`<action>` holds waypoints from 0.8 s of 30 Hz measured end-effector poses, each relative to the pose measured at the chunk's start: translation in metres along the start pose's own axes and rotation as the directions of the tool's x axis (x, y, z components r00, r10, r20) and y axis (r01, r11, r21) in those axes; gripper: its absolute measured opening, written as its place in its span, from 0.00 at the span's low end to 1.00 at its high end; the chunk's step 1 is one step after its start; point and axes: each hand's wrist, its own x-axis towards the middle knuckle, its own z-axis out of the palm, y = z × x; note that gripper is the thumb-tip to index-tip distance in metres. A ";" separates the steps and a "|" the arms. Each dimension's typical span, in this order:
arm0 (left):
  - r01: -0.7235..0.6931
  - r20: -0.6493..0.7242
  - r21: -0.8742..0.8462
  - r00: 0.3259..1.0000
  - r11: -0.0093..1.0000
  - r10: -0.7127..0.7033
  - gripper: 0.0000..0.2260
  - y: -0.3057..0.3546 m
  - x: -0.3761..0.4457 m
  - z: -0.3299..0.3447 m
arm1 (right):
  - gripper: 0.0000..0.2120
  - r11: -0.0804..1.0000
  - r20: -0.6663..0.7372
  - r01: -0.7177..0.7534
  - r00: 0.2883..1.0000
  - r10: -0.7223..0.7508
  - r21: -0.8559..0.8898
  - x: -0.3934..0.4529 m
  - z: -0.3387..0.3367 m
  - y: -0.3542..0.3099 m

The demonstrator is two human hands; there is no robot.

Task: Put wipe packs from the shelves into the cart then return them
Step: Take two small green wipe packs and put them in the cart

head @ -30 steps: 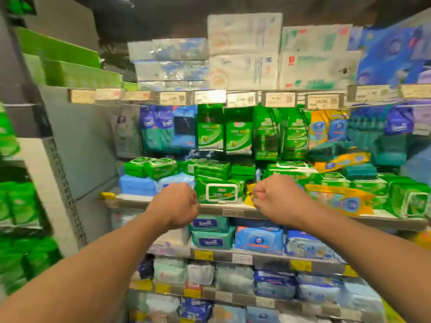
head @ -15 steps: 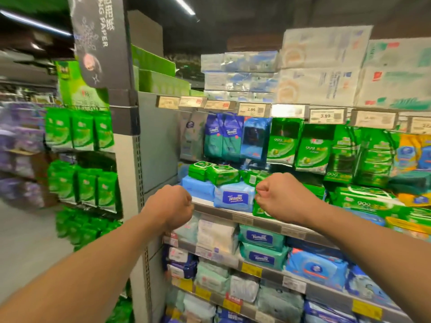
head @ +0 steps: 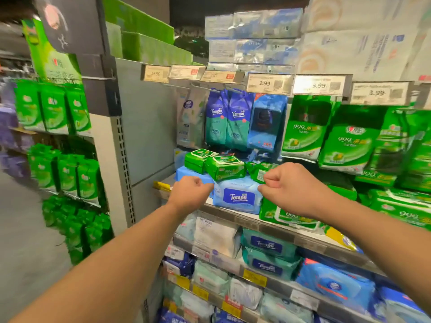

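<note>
Head view showed the wipe packs still on the shelves: a pale blue wipe pack (head: 238, 194) lay at the near edge of the middle shelf (head: 279, 227), with two small green packs (head: 214, 165) stacked on a blue pack behind it and larger green bags hanging to the right. No cart was visible anywhere in the frame, so whether any pack had gone into it could not be told.

Both arms reached forward at shelf height. Left hand (head: 191, 194) was curled into a fist just left of the pale blue pack, and nothing could be seen inside it. Right hand (head: 289, 187) was likewise curled, its knuckles just right of the same pack and in front of another green pack; it did not plainly grip anything, though its fingertips were close to the pack's edge.

Judged from this, the step in hand was an approach to the shelf. The next move would call for uncurling the fingers and closing them round the soft pale blue pack without toppling the green ones stacked just behind.
</note>
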 end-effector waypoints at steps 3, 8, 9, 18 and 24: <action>0.193 0.047 -0.164 0.981 0.967 -0.187 0.17 0.008 0.035 0.016 | 0.24 0.999 0.004 0.013 1.000 -0.013 0.053 0.028 0.015 0.030; 0.454 0.158 -0.453 0.888 0.767 -0.432 0.36 0.030 0.093 0.033 | 0.26 0.985 0.006 0.062 0.998 -0.063 0.163 0.077 0.038 0.066; 0.485 0.192 -0.459 0.872 0.744 -0.450 0.35 0.034 0.102 0.037 | 0.26 0.982 0.013 0.071 0.997 -0.074 0.176 0.084 0.042 0.071; 0.611 0.327 -0.376 0.791 0.697 -0.517 0.27 0.023 0.142 0.052 | 0.27 0.950 0.085 0.096 0.988 -0.127 0.296 0.125 0.072 0.091; 0.518 0.342 -0.449 0.852 0.728 -0.396 0.28 0.017 0.140 0.041 | 0.28 0.946 0.059 0.012 0.998 -0.032 0.325 0.130 0.094 0.092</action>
